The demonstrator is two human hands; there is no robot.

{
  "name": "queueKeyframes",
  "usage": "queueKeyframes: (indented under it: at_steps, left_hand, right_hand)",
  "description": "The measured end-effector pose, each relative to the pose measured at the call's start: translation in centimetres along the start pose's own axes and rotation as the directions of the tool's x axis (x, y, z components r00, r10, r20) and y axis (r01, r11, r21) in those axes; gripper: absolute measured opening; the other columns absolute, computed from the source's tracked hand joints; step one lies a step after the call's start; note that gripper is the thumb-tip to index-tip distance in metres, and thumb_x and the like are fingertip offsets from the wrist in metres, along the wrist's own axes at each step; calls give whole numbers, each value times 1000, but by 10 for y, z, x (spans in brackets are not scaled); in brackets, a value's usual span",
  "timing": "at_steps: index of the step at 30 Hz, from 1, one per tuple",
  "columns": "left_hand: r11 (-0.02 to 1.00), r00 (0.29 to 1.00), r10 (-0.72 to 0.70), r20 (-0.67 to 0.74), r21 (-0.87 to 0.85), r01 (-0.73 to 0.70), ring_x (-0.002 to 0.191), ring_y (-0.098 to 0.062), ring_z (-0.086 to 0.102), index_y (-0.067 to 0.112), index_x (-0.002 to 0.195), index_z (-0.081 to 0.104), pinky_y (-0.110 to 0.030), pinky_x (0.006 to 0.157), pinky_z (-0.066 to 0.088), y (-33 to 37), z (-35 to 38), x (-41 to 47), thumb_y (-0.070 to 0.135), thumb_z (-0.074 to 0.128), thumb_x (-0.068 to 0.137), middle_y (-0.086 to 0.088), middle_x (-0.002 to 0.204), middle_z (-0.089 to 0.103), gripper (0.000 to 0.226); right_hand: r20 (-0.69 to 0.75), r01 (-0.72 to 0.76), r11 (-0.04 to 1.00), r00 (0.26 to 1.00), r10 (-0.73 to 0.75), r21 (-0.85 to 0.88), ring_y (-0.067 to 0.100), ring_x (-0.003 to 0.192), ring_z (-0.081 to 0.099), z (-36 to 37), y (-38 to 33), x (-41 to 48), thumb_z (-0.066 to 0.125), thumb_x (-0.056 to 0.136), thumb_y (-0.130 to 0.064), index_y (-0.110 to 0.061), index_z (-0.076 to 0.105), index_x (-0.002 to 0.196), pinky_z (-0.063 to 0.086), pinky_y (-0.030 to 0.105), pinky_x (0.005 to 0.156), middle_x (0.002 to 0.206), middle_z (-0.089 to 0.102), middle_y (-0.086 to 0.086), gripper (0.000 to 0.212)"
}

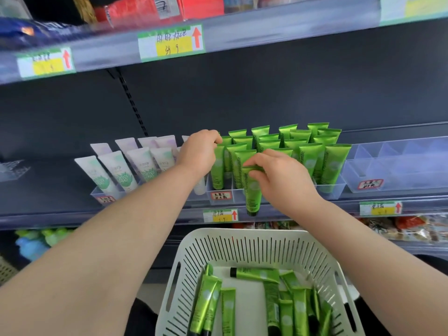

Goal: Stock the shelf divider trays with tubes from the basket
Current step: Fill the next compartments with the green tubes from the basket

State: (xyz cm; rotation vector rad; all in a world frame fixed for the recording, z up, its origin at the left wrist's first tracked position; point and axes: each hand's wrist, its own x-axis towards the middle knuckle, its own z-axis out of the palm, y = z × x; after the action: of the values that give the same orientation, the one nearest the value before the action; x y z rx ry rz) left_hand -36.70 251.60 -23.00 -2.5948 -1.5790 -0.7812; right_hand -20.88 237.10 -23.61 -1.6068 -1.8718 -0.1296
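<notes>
Now, the seating step. Right hand [278, 175] pinches one tube [253, 190] by its flat crimped end, thumb and fingers closed on the seal, cap hanging down. The tube hangs in front of the tray [327, 192], its cap below the shelf lip; it is not yet in a slot. Left hand [198, 151] is curled over the tops of the stocked tubes [218, 166] at the left of the green block, fingers hooked on their crimps.

Method, as I judge it:
- Raise the tube until the cap clears the tray's front wall, then lower it cap-first into the front slot. I read a gap there, but I am not certain, since my right hand covers it.
- Use the left hand to lean the row back so the slot opens.
- Let go only once the cap sits on the bottom.
- Keep the label facing out, matching its neighbours.
- Risk: nudging a front tube and tipping it forward off the shelf.

Tube: glossy green, pale round mark mid-body, lettering running lengthwise, black cap, body widening to a flat seal. Loose tubes [258, 274] of the same kind lie in the basket [244, 232] below, between my forearms.
</notes>
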Motion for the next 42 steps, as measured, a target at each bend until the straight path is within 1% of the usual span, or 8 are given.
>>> queueKeyframes:
  at_steps: [6, 11, 18, 23, 28, 31, 35, 42]
  left_hand:
    - [991, 990, 116, -84, 75, -110, 109, -20, 48, 18, 113, 63, -29, 73, 36, -9, -29, -21, -2, 49, 90, 0, 119, 59, 33]
    - [959, 973, 230, -19, 173, -223, 117, -19, 44, 16, 113, 64, -36, 79, 45, -25, -39, -49, -2, 55, 87, 1, 121, 59, 34]
    - [940, 960, 276, 46, 194, -280, 117, -19, 43, 18, 117, 62, -32, 81, 39, -41, -39, -71, -2, 52, 86, 4, 122, 57, 39]
    - [942, 959, 277, 58, 180, -283, 117, -20, 44, 18, 115, 63, -35, 84, 42, -41, -38, -73, -3, 52, 86, 2, 121, 58, 37]
    - [943, 955, 291, 63, 148, -298, 115, -19, 45, 18, 112, 64, -37, 86, 46, -36, -34, -77, -2, 53, 87, 3, 121, 59, 34]
    - [939, 950, 306, 56, 150, -311, 115, -19, 45, 17, 114, 64, -34, 85, 43, -29, -31, -79, -3, 54, 88, 3, 121, 59, 34]
    - [940, 950, 305, 71, 135, -313, 117, -18, 45, 18, 118, 63, -34, 86, 42, -14, -26, -83, -2, 53, 89, 4, 124, 58, 36]
    - [940, 951, 235, 201, 201, -274, 118, -22, 42, 17, 130, 49, -36, 92, 45, 28, -5, -97, -4, 54, 84, -2, 130, 50, 51]
  right_hand:
    - [-60, -3, 1000, 998, 3, 8, 22, 99, 58, 1, -25, 29, 55, 92, -21, -24, 65, 113, 50, 35, 73, 106, 64, -3, 23]
    - [-114, 10, 999, 993, -15, -43, 23, 96, 58, 13, -40, 62, 54, 92, -22, -25, 63, 111, 45, 35, 71, 103, 62, -3, 21]
    - [46, -30, 984, 998, 39, -177, 27, 97, 60, 46, -35, 81, 52, 94, -22, -23, 61, 117, 43, 36, 76, 110, 61, 1, 25]
    - [79, 0, 959, 997, 23, -282, 27, 99, 59, 61, -31, 79, 55, 91, -18, -26, 63, 111, 37, 40, 86, 103, 65, 0, 23]
    - [88, 67, 920, 995, -36, -387, 24, 104, 52, 61, -25, 76, 54, 92, -19, -29, 61, 114, 34, 38, 84, 103, 67, -3, 25]
    - [21, 118, 919, 993, -118, -375, 27, 105, 52, 50, -23, 66, 58, 91, -24, -25, 61, 119, 37, 40, 83, 107, 66, 0, 28]
    - [-96, 145, 928, 977, -188, -345, 31, 95, 57, 34, -9, 35, 66, 83, -12, -20, 68, 110, 39, 40, 74, 100, 68, 1, 28]
    - [-27, 73, 896, 995, -94, -439, 30, 90, 57, 12, 32, -21, 67, 77, -6, -20, 68, 110, 38, 38, 71, 95, 67, 2, 36]
